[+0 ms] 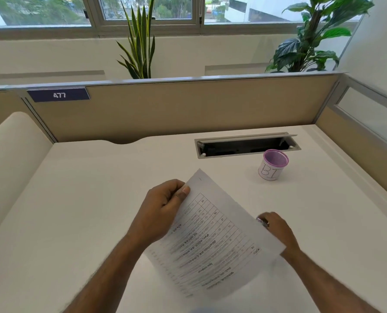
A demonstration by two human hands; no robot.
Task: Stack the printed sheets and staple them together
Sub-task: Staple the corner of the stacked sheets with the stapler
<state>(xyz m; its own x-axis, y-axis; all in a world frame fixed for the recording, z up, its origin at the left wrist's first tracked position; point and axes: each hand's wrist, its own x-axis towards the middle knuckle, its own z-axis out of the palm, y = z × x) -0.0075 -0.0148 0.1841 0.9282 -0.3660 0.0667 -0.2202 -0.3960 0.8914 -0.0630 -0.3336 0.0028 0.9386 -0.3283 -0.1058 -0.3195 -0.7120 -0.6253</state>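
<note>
The printed sheets (213, 240), white paper with a table and lines of text, are lifted above the white desk (97, 199) and tilted, one corner pointing away from me. My left hand (163, 208) pinches their upper left edge between thumb and fingers. My right hand (276, 227) is behind the right edge, partly hidden by the paper, fingers closed around a small shiny purple-and-metal object (263, 222) that looks like a stapler. The paper is blurred by motion. I cannot tell how many sheets are in the stack.
A purple mesh cup (272, 164) with a paper label stands at the back right. Behind it an open cable tray (246, 144) is set into the desk. Beige partition panels (188, 109) wall the desk at the back and both sides; plants stand beyond.
</note>
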